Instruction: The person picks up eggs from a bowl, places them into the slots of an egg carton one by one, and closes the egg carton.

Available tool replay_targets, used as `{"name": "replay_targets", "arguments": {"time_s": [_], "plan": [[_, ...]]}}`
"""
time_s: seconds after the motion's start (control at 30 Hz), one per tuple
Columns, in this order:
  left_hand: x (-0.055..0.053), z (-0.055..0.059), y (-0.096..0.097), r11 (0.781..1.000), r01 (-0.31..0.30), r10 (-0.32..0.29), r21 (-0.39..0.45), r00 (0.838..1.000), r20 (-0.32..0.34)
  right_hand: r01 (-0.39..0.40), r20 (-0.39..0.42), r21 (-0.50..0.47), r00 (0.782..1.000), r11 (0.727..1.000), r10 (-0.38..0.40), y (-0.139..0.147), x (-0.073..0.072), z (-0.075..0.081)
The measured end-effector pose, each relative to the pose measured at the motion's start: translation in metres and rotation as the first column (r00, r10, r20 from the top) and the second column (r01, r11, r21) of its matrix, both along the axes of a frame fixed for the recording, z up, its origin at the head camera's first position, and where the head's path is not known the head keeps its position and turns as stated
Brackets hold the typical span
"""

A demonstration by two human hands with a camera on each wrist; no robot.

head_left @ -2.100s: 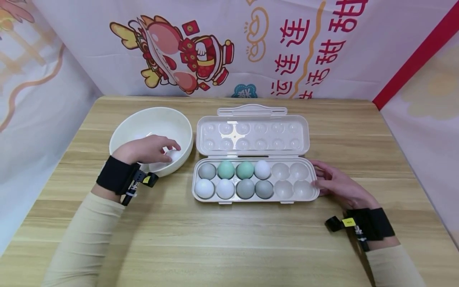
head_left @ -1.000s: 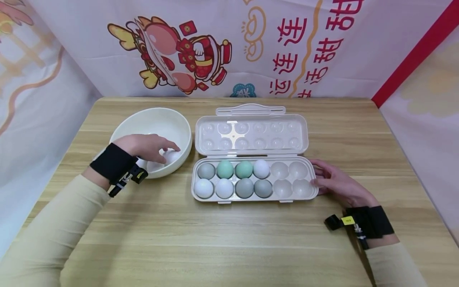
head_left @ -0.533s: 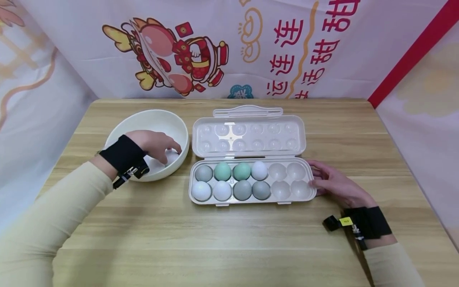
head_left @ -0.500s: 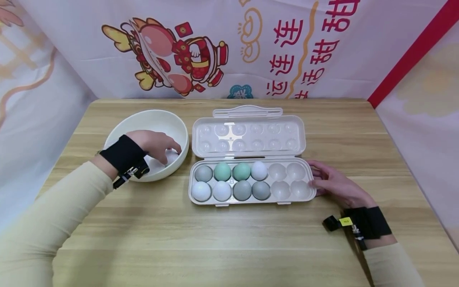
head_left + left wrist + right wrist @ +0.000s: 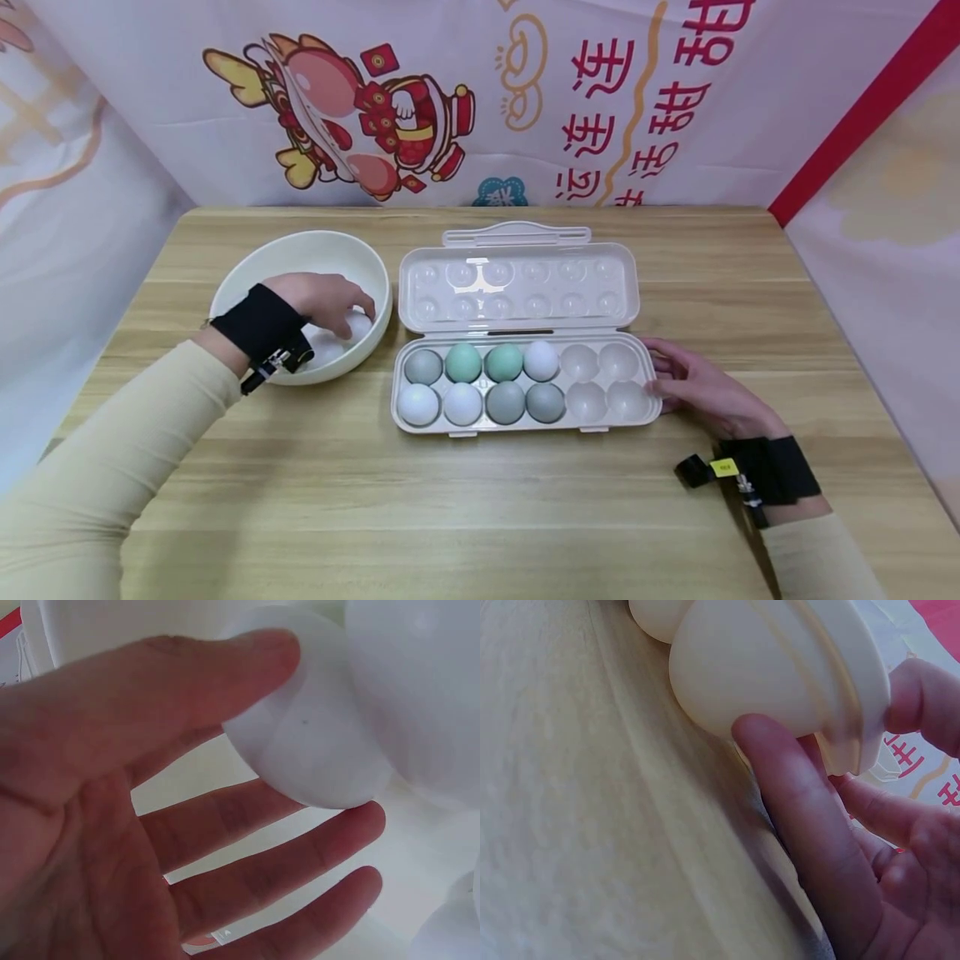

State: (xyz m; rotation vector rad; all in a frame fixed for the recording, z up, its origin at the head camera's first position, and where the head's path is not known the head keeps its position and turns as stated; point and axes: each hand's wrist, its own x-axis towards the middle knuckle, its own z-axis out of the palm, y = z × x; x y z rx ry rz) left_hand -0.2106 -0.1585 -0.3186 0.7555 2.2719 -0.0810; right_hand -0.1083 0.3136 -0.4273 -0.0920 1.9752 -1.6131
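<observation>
Inside the white bowl (image 5: 247,271) my left hand (image 5: 322,298) pinches a white egg (image 5: 359,323). In the left wrist view the thumb (image 5: 262,664) lies across this egg (image 5: 315,742) and the other fingers reach behind and under it. Another white egg (image 5: 420,690) stands close beside it. My right hand (image 5: 705,387) grips the right end of the open plastic egg carton (image 5: 525,425). Several white, green and grey eggs fill its left cups; the cups at the right end hold nothing. In the right wrist view a finger (image 5: 780,772) presses the outside of a cup (image 5: 735,675).
The carton's clear lid (image 5: 517,287) lies folded back toward the printed cloth (image 5: 480,100) behind the table. Bare wood tabletop (image 5: 465,517) stretches in front of the carton. The bowl stands just left of the carton. More white eggs (image 5: 322,346) sit in the bowl.
My left hand has moved a little within the bowl, and its fingers have closed round the white egg at the right side. My right hand keeps its hold on the carton.
</observation>
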Motion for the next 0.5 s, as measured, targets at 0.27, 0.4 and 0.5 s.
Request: {"name": "replay_targets", "arguments": {"time_s": [0.27,0.4,0.5], "plan": [[0.0012,-0.0005,0.0009,0.998,0.034,-0.029,0.053,0.995,-0.093,-0.007,-0.004,-0.017,1.000,1.000,0.006,-0.0004,0.0011,0.0002],[0.0040,0.0017,0.0031,0.993,0.074,-0.056,0.095,0.981,-0.184,-0.007,0.005,-0.016,1.000,1.000,0.007,0.0003,0.0010,0.0011],[0.0063,0.0054,0.0054,0.992,0.072,-0.046,0.101,0.970,-0.239,-0.008,0.012,-0.020,1.000,1.000,0.008,0.0004,0.0005,0.0018]]}}
